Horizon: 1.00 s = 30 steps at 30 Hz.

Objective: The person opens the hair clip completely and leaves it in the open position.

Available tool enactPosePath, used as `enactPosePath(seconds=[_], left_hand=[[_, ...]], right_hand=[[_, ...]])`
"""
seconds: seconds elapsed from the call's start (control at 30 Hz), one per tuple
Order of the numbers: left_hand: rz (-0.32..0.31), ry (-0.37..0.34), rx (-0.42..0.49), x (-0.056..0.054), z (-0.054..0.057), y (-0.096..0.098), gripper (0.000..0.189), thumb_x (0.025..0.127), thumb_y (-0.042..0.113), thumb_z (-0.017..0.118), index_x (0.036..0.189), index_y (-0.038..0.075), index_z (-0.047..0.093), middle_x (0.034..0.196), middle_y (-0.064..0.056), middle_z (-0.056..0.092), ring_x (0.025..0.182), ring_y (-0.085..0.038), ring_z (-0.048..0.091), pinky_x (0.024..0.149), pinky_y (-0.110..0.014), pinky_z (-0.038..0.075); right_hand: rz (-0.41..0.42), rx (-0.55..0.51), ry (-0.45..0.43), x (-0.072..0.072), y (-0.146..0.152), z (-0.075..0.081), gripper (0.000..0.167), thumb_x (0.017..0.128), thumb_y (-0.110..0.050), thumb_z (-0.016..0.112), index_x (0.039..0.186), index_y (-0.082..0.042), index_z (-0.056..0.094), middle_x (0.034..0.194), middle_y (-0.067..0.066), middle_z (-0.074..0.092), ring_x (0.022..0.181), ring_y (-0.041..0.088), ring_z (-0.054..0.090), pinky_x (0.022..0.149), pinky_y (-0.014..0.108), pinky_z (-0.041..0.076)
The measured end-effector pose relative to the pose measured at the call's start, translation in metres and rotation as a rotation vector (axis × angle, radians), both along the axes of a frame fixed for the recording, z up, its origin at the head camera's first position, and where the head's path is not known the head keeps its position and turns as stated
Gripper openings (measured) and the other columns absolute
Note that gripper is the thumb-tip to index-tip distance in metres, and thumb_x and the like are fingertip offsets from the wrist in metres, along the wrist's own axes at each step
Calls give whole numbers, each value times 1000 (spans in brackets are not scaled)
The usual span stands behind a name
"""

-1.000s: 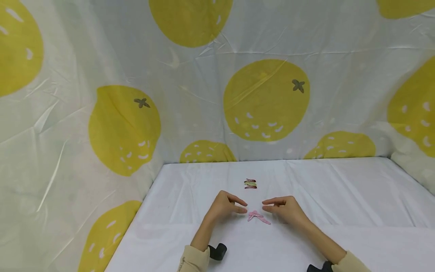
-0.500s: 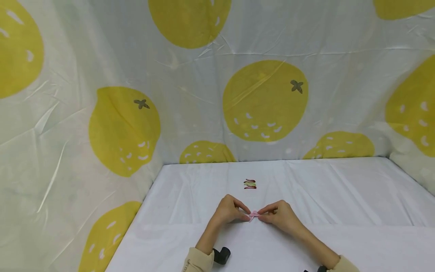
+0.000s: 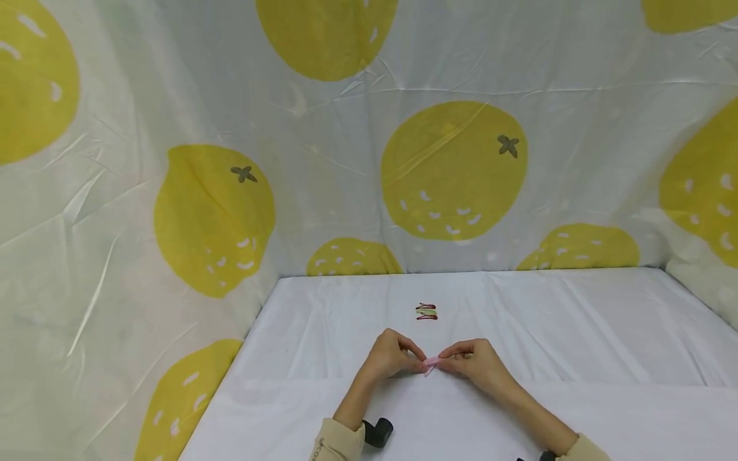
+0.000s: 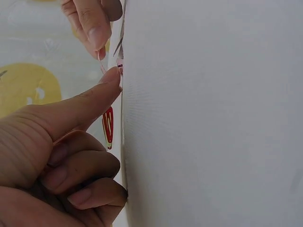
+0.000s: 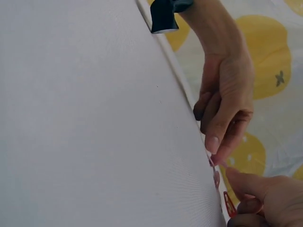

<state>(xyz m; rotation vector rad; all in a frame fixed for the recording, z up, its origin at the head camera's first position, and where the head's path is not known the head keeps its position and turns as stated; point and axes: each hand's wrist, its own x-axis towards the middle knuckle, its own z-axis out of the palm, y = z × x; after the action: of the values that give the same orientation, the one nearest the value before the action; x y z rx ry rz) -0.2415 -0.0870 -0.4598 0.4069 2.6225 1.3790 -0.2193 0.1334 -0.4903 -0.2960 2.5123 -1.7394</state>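
Note:
Small pink hair clips (image 3: 430, 363) lie between the fingertips of both hands at the middle of the white table. My left hand (image 3: 394, 355) pinches one end of a pink clip between thumb and forefinger. From the other side, my right hand (image 3: 477, 365) pinches its opposite end. In the left wrist view a thin pink clip (image 4: 102, 63) spans the fingertips, the left hand (image 4: 71, 113) below and the right hand (image 4: 92, 21) above. Another pink clip (image 5: 217, 178) shows close to the tabletop in the right wrist view. Fingers hide much of the clips.
Beyond the hands, a short row of red and yellow-green hair clips (image 3: 426, 312) lies on the white tabletop (image 3: 548, 333). A white curtain with yellow lemon prints (image 3: 323, 166) hangs behind and along the left side.
Both hands have come down and inward from either side of the pink clips, and their fingers have taken hold of one. Over the last half second the clip has shifted slightly in the fingertips.

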Motion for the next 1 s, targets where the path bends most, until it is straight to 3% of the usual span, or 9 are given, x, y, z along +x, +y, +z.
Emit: enactPosePath(seconds=[0.2,0.43,0.67,0.83,1.0], left_hand=[[-5,1,63,-2,3,-1,11,74,6,92,80,5,83,49,9,39,49,-5,31,47,-21,22],[-19,10,201,-5,9,-2,11,78,11,91,86,7,84,50,8,34,50,-7,26,48,-22,20],[-10,-1,262,-4,10,1,13,80,11,89,91,6,84,51,7,33,51,-9,26,49,-24,20],[4,38,301,-6,10,2,12,82,13,88,91,7,84,52,7,32,52,-9,25,50,-22,22],[3,62,317,-7,10,4,13,83,16,87,91,6,84,53,8,31,53,-8,25,51,-22,22]], right_hand=[[-33,-89,-39,-1,1,2,21,85,-24,86,97,-7,82,65,-8,59,60,0,48,56,18,42],[-125,-125,76,0,2,9,17,85,-33,85,97,-22,82,71,-5,58,57,3,43,56,21,38],[-97,-185,117,-1,3,10,21,86,-27,85,101,-13,82,66,-7,51,57,2,40,54,20,36],[-101,-194,130,-2,3,9,21,86,-26,85,101,-11,82,64,-6,46,55,2,37,52,21,34],[-111,-194,116,-2,3,8,21,87,-27,84,101,-12,82,77,-7,65,59,3,50,59,19,42]])
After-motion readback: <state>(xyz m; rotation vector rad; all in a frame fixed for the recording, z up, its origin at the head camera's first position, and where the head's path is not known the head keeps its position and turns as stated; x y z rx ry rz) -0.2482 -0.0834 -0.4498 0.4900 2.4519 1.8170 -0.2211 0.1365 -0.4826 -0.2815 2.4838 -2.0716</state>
